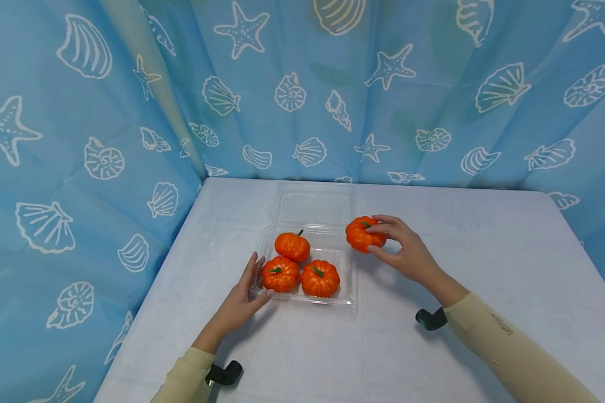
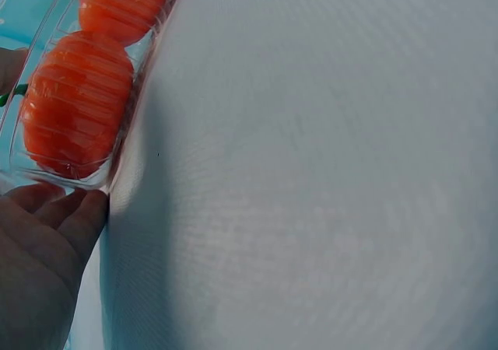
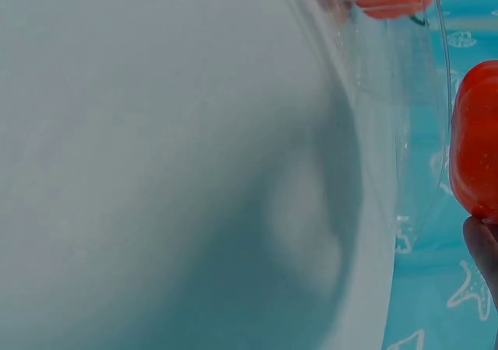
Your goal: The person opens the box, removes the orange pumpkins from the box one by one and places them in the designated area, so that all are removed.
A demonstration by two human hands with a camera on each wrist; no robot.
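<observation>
Pumpkin (image 1: 361, 235) pinched between right hand (image 1: 405, 252) fingers (image 1: 380, 228), beside tray (image 1: 350, 282)

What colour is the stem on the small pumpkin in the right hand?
Green, on the small orange pumpkin that the right hand holds; clearest in the head view.

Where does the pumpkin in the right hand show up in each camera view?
Head: held pumpkin right of centre, at the clear container's right edge, gripped by the right hand.
Left wrist: not in it.
Right wrist: held pumpkin at the right edge.
Shared landmark: the clear container.
</observation>
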